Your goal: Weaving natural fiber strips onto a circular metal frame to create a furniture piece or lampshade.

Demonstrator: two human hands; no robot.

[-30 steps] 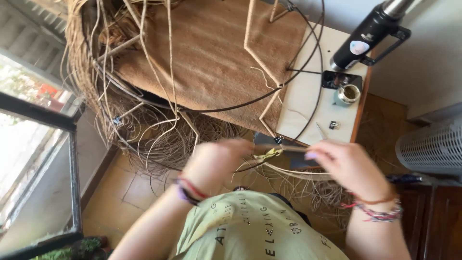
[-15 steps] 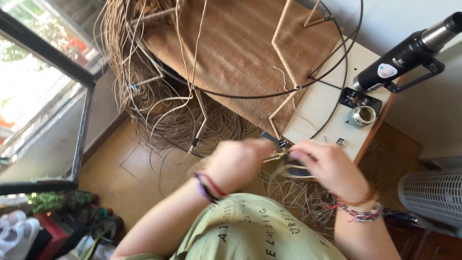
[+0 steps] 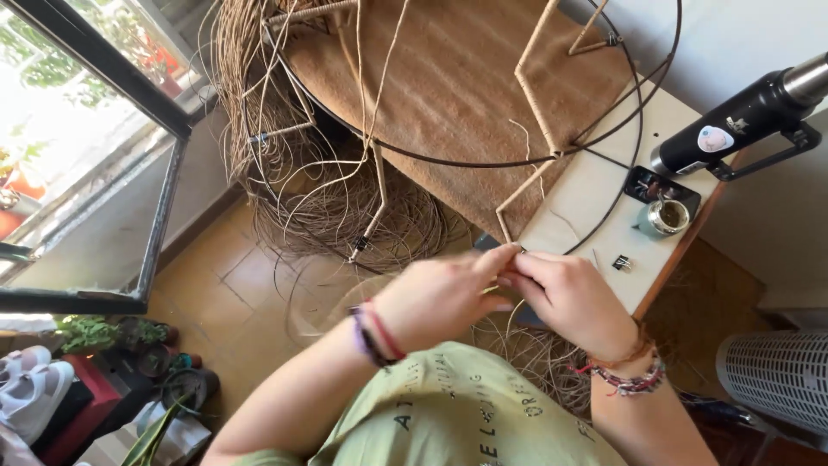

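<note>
Sunlit tiles and an open glass door [image 3: 112, 164] frame a cluttered weaving corner, with loose cane fibre [image 3: 328, 207] heaped on the floor beside a small white table [image 3: 595, 198]. At the table's near edge, the end of a cord-wrapped wire leg [image 3: 517, 211] of a large round frame [image 3: 483, 160] meets the person's fingertips; this looks like the binding step, where a thin strand is wound onto the leg's tip. Next, I judge, comes a snug pull while the wrap is kept pinched in place. Left hand [image 3: 435, 298] is curled narrow, thumb and fingers pinching at the tip. Right hand [image 3: 569, 298] is likewise closed in a pinch against it, fingertips touching. Both wrists bend inward, with bracelets on each. Farther off on the table stand a black heat gun [image 3: 742, 121], a small tin [image 3: 667, 217] and a binder clip [image 3: 621, 261].
</note>
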